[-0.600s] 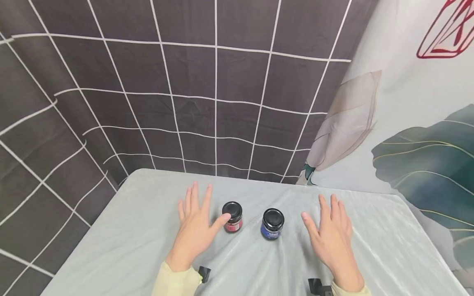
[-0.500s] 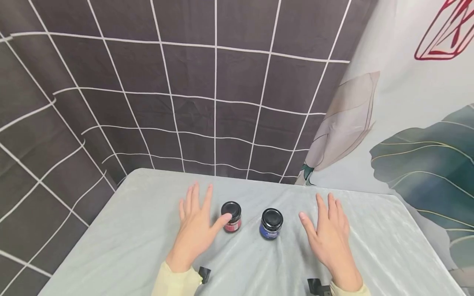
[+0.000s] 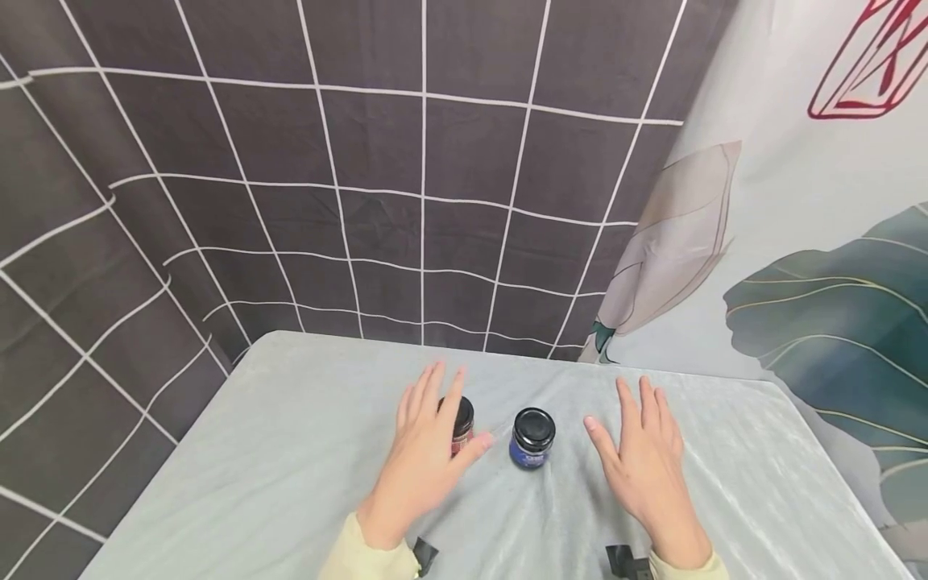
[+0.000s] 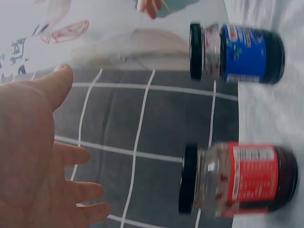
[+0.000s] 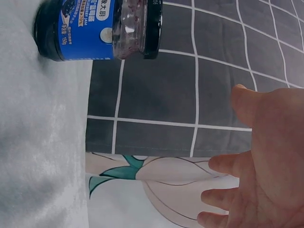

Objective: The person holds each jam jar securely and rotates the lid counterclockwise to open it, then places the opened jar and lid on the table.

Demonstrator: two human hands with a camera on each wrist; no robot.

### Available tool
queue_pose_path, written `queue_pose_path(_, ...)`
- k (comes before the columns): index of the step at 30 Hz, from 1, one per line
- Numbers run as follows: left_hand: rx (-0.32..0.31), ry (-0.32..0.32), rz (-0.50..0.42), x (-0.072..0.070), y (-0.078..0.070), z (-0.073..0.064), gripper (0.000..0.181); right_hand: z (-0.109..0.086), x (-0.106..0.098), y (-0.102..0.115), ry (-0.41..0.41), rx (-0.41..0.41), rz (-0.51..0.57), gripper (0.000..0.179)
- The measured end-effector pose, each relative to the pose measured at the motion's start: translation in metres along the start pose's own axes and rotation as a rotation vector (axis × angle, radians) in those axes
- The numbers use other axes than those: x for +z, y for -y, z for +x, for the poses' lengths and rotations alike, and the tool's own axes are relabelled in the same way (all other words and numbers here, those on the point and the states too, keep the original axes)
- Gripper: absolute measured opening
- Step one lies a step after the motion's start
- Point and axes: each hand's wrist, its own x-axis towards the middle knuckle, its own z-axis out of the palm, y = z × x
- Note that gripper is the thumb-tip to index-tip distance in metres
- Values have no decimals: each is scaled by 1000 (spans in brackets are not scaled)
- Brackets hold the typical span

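Note:
Two small glass jars with black lids stand upright on the cloth-covered table. The red-labelled jar is partly hidden in the head view behind my left hand, whose fingers are spread over and in front of it. In the left wrist view, that jar stands apart from the left hand. To its right is the blue-labelled jar, dark inside. My right hand hovers to the right of this blue jar, fingers extended and thumb held out. Both hands hold nothing.
The pale grey cloth covers the table, whose far edge meets a dark curtain with a white grid. On the right hangs a white curtain with a leaf print. Black straps show at the wrists.
My left hand has moved to the right, from beside the red-labelled jar to in front of it, covering part of it. The right hand and both jars stay about where they were.

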Motion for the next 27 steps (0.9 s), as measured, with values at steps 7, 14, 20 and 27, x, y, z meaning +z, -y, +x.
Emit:
queue_pose_path(7, 37, 38, -52, 10, -12, -2, 80, 0, 0, 0, -3, 2, -2, 68)
queue_pose_path(14, 2, 64, -129, 19, -18, -2, 74, 0, -1, 0, -13, -15, -4, 67)
queue_pose_path(20, -3, 86, -154, 26, -22, -2, 70, 2, 0, 1, -14, -17, 1, 69)
queue_pose_path(27, -33, 87, -176, 38, -25, -2, 68, 4, 3, 5, -40, -42, 5, 68)
